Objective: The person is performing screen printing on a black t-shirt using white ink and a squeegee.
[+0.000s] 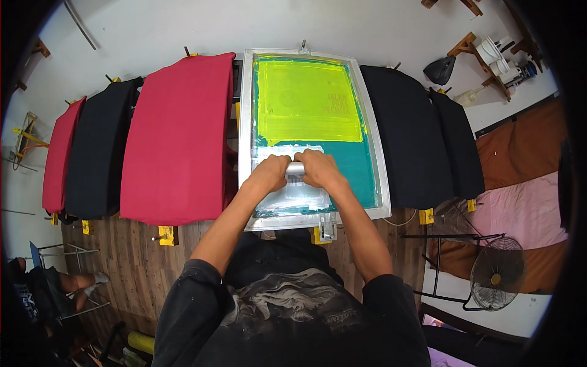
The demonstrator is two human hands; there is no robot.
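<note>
Both of my hands grip a squeegee (295, 167) with a pale metallic handle. My left hand (269, 174) is closed around its left end, and my right hand (319, 169) around its right end. The squeegee is over the near half of a screen printing frame (246, 122) with silvery metal edges. Its green mesh (358, 177) carries a bright yellow rectangle (309, 101) in the far half. Pale, shiny ink (287, 200) is smeared on the mesh under and around my hands. The squeegee's blade is mostly hidden.
Red shirts (177, 140) and black shirts (406, 134) lie stretched over boards on both sides of the frame. Yellow brackets (167, 235) stick out at their near ends. A fan (496, 275) stands at the right. A person's leg (79, 284) shows at the lower left.
</note>
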